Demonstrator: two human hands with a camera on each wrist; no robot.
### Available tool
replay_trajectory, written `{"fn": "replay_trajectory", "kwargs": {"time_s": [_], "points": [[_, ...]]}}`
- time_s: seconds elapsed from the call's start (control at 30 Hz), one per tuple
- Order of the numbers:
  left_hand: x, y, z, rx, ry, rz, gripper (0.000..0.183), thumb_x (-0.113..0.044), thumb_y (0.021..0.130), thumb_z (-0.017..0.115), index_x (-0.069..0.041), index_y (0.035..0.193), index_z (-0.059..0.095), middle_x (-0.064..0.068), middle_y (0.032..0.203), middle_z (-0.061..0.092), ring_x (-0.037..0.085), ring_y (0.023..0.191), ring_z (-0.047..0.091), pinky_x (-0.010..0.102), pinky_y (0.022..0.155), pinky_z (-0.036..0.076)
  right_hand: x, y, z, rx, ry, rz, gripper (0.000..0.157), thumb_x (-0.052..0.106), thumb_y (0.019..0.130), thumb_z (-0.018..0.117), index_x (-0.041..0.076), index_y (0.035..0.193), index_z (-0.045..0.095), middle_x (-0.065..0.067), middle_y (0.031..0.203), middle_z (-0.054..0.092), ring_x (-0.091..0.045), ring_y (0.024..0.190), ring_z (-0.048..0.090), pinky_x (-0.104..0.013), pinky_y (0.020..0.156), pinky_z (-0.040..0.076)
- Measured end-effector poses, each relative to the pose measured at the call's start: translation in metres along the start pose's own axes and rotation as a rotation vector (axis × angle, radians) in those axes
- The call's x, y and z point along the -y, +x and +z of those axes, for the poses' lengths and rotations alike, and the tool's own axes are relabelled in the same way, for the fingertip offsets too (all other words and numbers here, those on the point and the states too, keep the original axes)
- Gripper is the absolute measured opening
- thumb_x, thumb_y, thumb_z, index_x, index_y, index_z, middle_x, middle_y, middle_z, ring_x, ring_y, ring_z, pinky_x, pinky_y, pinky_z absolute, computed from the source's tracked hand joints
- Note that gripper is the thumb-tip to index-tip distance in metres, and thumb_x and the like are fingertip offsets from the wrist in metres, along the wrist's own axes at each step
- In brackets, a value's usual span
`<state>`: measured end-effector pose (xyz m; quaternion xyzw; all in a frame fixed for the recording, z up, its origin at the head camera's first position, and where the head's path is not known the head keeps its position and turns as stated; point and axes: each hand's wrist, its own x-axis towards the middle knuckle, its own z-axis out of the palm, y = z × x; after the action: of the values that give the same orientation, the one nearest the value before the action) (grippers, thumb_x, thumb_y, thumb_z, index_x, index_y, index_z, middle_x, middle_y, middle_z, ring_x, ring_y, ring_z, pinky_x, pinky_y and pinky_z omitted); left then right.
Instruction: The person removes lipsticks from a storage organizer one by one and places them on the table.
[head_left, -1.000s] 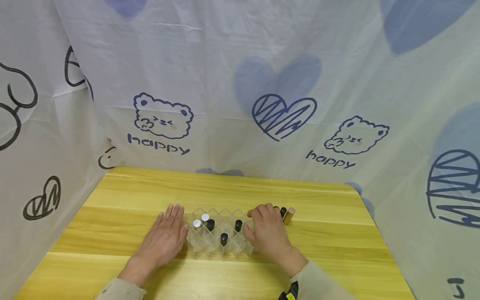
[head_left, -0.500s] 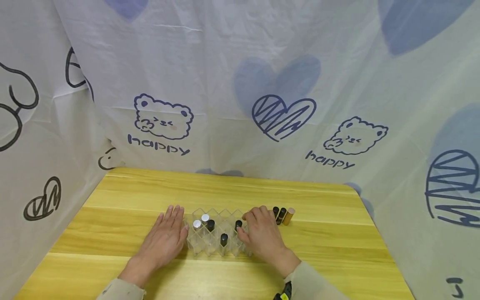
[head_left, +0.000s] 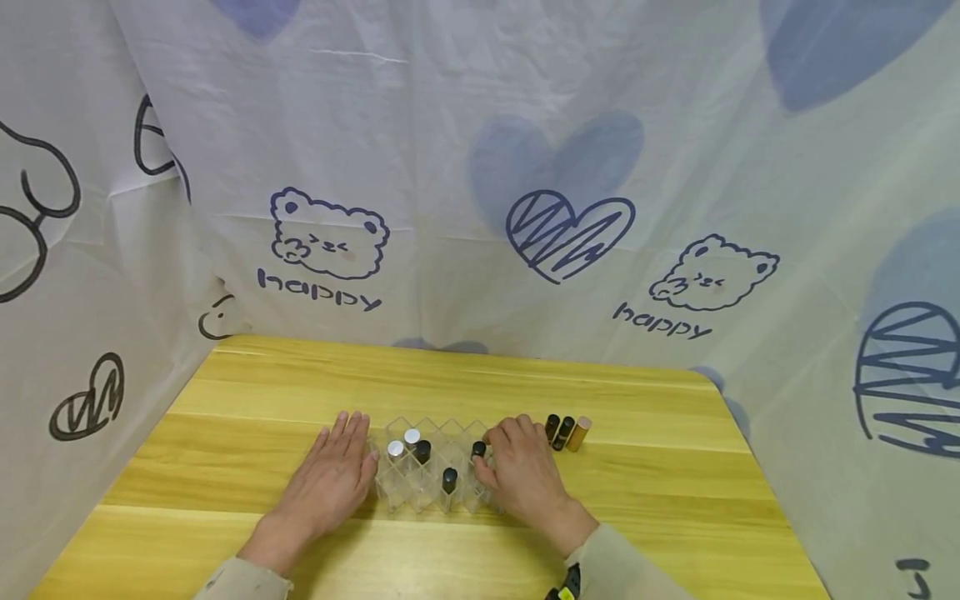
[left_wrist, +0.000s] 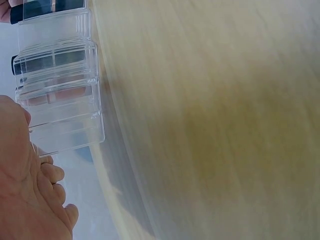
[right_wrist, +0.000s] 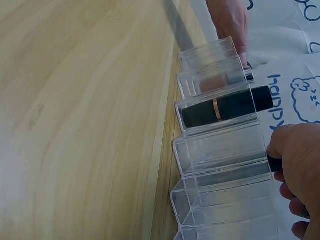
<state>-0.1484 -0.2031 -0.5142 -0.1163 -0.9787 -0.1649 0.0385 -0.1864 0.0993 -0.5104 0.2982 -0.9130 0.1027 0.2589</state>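
Note:
A clear acrylic lipstick holder (head_left: 423, 492) with diamond-shaped compartments stands on the table. My left hand (head_left: 327, 479) lies at its left end, fingers straight and thumb by the holder wall. Over the holder's right part, my right hand (head_left: 525, 471) pinches the black cap of a lipstick (head_left: 478, 450) that stands in a compartment. In the right wrist view, thumb and fingers meet at that black cap (right_wrist: 275, 164). Another black lipstick (head_left: 449, 480) stands in the front row. Toward the left are two silver-topped tubes (head_left: 395, 450) and a black-capped one (head_left: 423, 452).
To the right of the holder, two black lipsticks (head_left: 558, 432) and a gold one (head_left: 579, 434) stand close together on the wooden table (head_left: 660, 500). A white patterned cloth (head_left: 450, 292) hangs behind the table and along both sides.
My right hand has moved left along the holder to the black-capped lipstick, which uncovers the black lipsticks at the right. My left hand has stayed in place.

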Motion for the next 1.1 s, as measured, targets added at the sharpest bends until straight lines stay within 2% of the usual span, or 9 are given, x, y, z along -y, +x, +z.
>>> {"fn": "replay_trajectory", "kwargs": {"time_s": [0.67,1.1], "points": [[-0.0003,-0.0004,0.0005,0.008,-0.013,0.003,0.065,-0.038,0.116,0.031,0.007,0.163,0.027,0.026,0.169,0.029,0.044,0.160,0.022,0.061,0.131,0.019,0.0022,0.0029,-0.0030,0.028,0.041,0.005,0.020,0.028,0.091,0.078,0.011,0.092,0.068,0.001,0.086,0.061,-0.020,0.080,0.049,-0.030,0.069,0.036],[0.0003,-0.0002,-0.0002,0.005,-0.014,0.001,0.065,-0.037,0.116,0.032,0.007,0.163,0.026,0.026,0.170,0.029,0.044,0.160,0.022,0.061,0.131,0.019,0.0020,0.0057,-0.0033,0.006,0.036,-0.015,0.021,0.027,0.089,0.076,0.013,0.085,0.061,0.001,0.081,0.056,-0.019,0.076,0.045,-0.029,0.068,0.031]]}}
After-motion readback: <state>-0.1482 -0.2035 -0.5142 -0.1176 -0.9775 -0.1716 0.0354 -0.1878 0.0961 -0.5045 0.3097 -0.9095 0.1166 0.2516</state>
